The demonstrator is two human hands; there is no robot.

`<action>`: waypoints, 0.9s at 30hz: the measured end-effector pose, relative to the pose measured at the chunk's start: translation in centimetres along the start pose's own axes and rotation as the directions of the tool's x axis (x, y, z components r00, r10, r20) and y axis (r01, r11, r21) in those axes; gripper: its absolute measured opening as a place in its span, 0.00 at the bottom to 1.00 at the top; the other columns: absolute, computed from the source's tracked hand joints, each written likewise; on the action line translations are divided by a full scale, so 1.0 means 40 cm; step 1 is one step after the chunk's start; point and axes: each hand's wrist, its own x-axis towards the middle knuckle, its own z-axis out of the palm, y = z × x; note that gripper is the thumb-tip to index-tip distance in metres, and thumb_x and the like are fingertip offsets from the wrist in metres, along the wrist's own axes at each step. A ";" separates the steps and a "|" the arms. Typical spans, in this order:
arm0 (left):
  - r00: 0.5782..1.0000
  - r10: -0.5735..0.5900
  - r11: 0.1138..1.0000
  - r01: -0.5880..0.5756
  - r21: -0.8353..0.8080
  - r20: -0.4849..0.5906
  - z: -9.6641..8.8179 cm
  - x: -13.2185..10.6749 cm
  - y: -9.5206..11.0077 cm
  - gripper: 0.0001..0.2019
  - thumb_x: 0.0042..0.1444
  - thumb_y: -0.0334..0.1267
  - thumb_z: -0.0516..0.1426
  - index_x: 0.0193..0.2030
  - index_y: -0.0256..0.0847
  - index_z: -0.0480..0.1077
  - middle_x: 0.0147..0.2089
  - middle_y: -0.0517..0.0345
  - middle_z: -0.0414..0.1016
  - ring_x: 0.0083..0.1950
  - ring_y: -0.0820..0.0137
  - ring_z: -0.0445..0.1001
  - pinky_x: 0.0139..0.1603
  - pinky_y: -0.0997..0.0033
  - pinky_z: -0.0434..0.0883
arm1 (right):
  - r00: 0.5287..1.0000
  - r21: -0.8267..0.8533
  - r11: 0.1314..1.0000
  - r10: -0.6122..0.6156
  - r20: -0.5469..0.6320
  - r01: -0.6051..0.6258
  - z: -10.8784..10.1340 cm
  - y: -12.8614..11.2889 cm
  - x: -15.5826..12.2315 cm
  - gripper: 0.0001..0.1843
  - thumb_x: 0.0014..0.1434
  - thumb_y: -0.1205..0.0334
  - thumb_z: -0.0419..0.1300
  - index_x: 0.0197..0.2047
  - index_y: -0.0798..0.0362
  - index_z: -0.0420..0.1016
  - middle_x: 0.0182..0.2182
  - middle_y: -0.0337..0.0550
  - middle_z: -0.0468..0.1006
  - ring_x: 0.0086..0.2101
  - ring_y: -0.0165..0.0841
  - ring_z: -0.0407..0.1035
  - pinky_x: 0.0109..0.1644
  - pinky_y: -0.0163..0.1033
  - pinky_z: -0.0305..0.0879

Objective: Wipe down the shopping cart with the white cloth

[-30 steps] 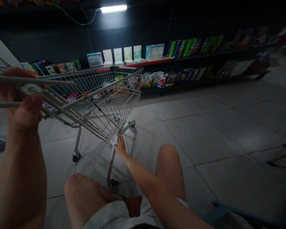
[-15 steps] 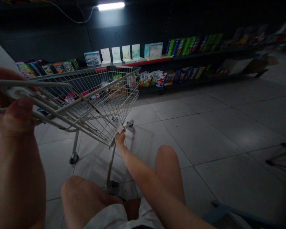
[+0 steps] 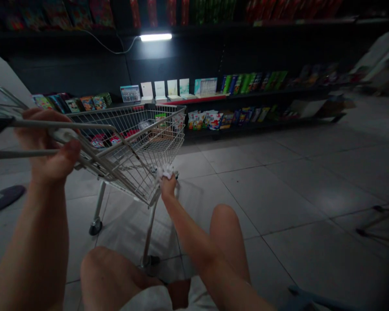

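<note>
A wire shopping cart stands in front of me, its basket pointing toward the shelves. My left hand wraps round the cart's metal frame near the handle end, with a rounded white piece beside the thumb. At the lower corner of the basket, my right hand is closed on a crumpled white cloth against the wire side. Its fingers are mostly hidden, and whether the cloth is paper or fabric I cannot tell.
Shelves hold books, boxes and bagged goods behind the cart. A lit tube lamp hangs above. My bent knees are below the cart. Dark thin legs of some object stand at the right.
The view has tilted up, showing an upper shelf. My left hand and the cart's handle end appear farther right. The white cloth in my right hand has changed shape at the basket's corner.
</note>
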 end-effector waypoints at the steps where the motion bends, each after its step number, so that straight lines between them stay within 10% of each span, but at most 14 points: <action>1: 0.998 0.057 0.998 -0.058 -0.024 -0.041 0.000 0.006 0.012 0.20 0.46 0.61 0.54 0.32 0.44 0.68 0.28 0.58 0.61 0.38 0.61 0.67 0.44 0.54 0.67 | 0.998 0.012 0.998 -0.057 0.017 0.057 0.031 -0.050 0.001 0.16 0.52 0.62 0.53 0.43 0.55 0.75 0.39 0.44 0.79 0.41 0.31 0.72 0.51 0.40 0.70; 4: 0.982 0.169 0.983 -0.174 -0.063 -0.084 0.001 0.016 0.031 0.16 0.48 0.55 0.56 0.29 0.44 0.69 0.25 0.60 0.64 0.34 0.64 0.66 0.43 0.56 0.66 | 0.918 0.028 0.922 -0.386 0.088 0.385 0.113 -0.220 -0.048 0.18 0.55 0.65 0.55 0.48 0.51 0.76 0.50 0.44 0.76 0.53 0.34 0.68 0.63 0.44 0.63; 7: 0.984 0.171 0.983 -0.173 -0.054 -0.043 -0.004 0.017 0.035 0.14 0.49 0.53 0.55 0.28 0.45 0.69 0.24 0.61 0.64 0.29 0.67 0.64 0.43 0.55 0.66 | 0.702 -0.083 0.704 -0.676 0.226 0.705 0.149 -0.360 -0.081 0.19 0.60 0.68 0.52 0.52 0.49 0.74 0.55 0.46 0.72 0.58 0.38 0.64 0.65 0.49 0.62; 11: 0.998 0.060 0.998 -0.060 -0.018 0.001 -0.013 0.016 0.035 0.14 0.45 0.54 0.54 0.28 0.46 0.69 0.23 0.59 0.64 0.31 0.64 0.65 0.38 0.56 0.66 | 0.573 -0.275 0.505 -0.680 0.457 0.818 0.129 -0.335 -0.037 0.22 0.61 0.69 0.52 0.57 0.48 0.72 0.59 0.49 0.68 0.62 0.43 0.60 0.67 0.54 0.60; 17: 0.999 0.030 1.000 -0.030 0.005 0.016 -0.017 0.019 0.039 0.15 0.43 0.54 0.54 0.26 0.45 0.67 0.22 0.59 0.64 0.30 0.65 0.65 0.38 0.58 0.65 | 0.730 -0.283 0.699 -0.495 0.471 0.657 0.015 -0.064 0.049 0.28 0.51 0.71 0.56 0.57 0.59 0.70 0.56 0.59 0.71 0.59 0.45 0.65 0.67 0.53 0.63; 21: 0.994 0.104 0.994 -0.104 -0.021 0.011 -0.015 0.018 0.036 0.13 0.47 0.53 0.55 0.28 0.45 0.68 0.23 0.59 0.65 0.31 0.65 0.65 0.38 0.58 0.64 | 0.772 -0.297 0.724 -0.505 0.387 0.623 -0.010 -0.159 0.113 0.26 0.48 0.75 0.54 0.51 0.56 0.73 0.50 0.53 0.75 0.53 0.42 0.69 0.63 0.51 0.67; 23: 0.992 0.126 0.992 -0.126 -0.011 0.001 -0.012 0.017 0.036 0.12 0.48 0.52 0.55 0.29 0.46 0.67 0.25 0.59 0.67 0.32 0.65 0.65 0.42 0.57 0.65 | 0.675 -0.254 0.627 -0.666 0.316 0.737 0.016 -0.276 0.132 0.27 0.51 0.75 0.54 0.54 0.54 0.71 0.54 0.51 0.73 0.57 0.40 0.66 0.65 0.49 0.65; 27: 0.992 0.128 0.992 -0.128 -0.003 0.017 -0.013 0.017 0.040 0.12 0.49 0.52 0.54 0.28 0.46 0.66 0.25 0.60 0.67 0.31 0.65 0.64 0.45 0.55 0.66 | 0.201 -0.039 0.235 -0.720 0.664 0.971 0.092 -0.465 0.150 0.22 0.57 0.72 0.55 0.54 0.50 0.72 0.55 0.43 0.71 0.57 0.36 0.64 0.64 0.46 0.63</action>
